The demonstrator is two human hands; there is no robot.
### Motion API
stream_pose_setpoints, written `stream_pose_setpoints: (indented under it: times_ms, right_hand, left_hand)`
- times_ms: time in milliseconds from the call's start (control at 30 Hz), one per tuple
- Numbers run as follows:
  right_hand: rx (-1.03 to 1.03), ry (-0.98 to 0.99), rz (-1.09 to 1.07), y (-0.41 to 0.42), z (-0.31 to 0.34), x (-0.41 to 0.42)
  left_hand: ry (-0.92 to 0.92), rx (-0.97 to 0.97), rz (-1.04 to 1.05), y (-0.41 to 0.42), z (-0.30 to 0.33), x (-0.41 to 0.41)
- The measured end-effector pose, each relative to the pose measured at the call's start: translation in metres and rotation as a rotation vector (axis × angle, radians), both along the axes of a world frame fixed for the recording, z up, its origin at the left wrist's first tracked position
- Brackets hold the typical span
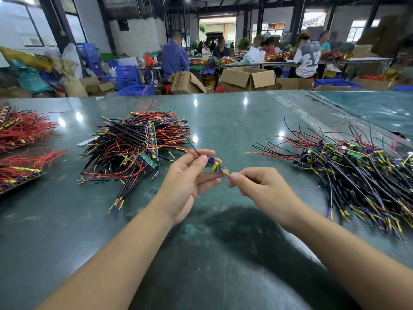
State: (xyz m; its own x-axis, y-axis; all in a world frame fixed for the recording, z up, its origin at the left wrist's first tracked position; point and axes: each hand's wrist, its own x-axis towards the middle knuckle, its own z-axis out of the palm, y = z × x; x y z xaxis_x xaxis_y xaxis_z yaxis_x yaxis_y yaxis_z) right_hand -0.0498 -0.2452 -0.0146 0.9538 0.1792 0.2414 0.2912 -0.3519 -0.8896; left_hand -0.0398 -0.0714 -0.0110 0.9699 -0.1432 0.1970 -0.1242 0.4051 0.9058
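- While my left hand [190,180] pinches a small driver circuit board [214,164] between thumb and forefinger, my other left fingers lie loosely curled beneath it, above the table.
- My right hand [261,186] pinches the blue and yellow leads [225,174] that come off the board's near end. Thumb and forefinger are closed on them and the remaining fingers are curled into the palm.
- Both sets of fingertips are very close, with only the short stretch of leads between them.
- From the board's far end, red and black leads [192,151] run up and away past my left fingertips towards the heap beyond.
- Beyond and to the left of my left fingers lies a heap of wired boards [134,148], a tangle of black, red, yellow and blue wire with green boards showing through.
- To the right of my right fingers, well apart, lies a second spread of wired boards [357,173], their wires fanning towards me.
- Far off to the left of my left hand lie bundles of red wire [24,128].
- Everything rests on a glossy green table [223,253], which passes under both my forearms.
- Well beyond my fingers, past the table's far edge, stand an open cardboard box [248,78] and blue plastic crates [127,77], with people [174,57] seated at other tables.
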Motion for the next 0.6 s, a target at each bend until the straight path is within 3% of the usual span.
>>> stream_pose_setpoints:
  times_ms: [267, 600]
  right_hand:
    - [0.073, -0.136, -0.126, 0.006, -0.005, 0.0]
    - [0.089, -0.193, -0.149, 0.012, -0.008, -0.001]
  left_hand:
    - [0.076, -0.18, -0.128, 0.0, 0.004, -0.002]
    - [-0.001, -0.013, -0.027, -0.006, -0.003, 0.0]
